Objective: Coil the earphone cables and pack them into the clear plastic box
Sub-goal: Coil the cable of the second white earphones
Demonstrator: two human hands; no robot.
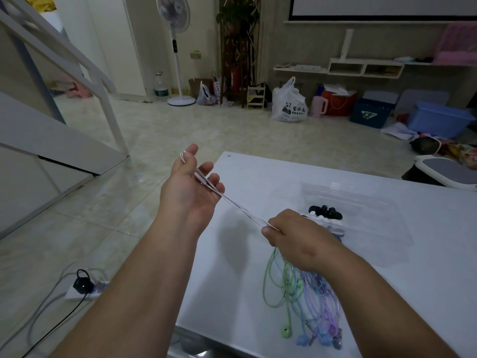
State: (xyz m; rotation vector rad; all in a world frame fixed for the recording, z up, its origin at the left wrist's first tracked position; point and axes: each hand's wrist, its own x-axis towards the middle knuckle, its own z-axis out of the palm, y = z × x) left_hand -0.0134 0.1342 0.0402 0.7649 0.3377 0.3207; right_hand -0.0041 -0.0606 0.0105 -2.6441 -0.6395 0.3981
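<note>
Far to your left, a white power strip (82, 289) lies on the floor with a black plug in it, well clear of the tabletop (258, 182). Your left hand (191, 187) is raised palm-up over the tabletop's left edge, its fingers spread and fairly straight rather than closed. A pale pink earphone cable (242, 209) is looped round the tip of the farthest digit and crosses the other fingers. From there its strands run taut, down and to the right, to your right hand (296, 236). That hand is set apart from the left, lower and nearer to you, with its fingers curled tight on the strands. Beneath and just near of your right wrist, a loose bundle of earphone cables (302, 301) in green, blue and purple lies on the tabletop, with the earbuds and plugs at its near end by the tabletop's near edge. Just beyond your right hand, to the far right, the clear plastic box (374, 202) sits on the tabletop. Black and white earphones (325, 212) lie at its left side, partly hidden behind your knuckles.
</note>
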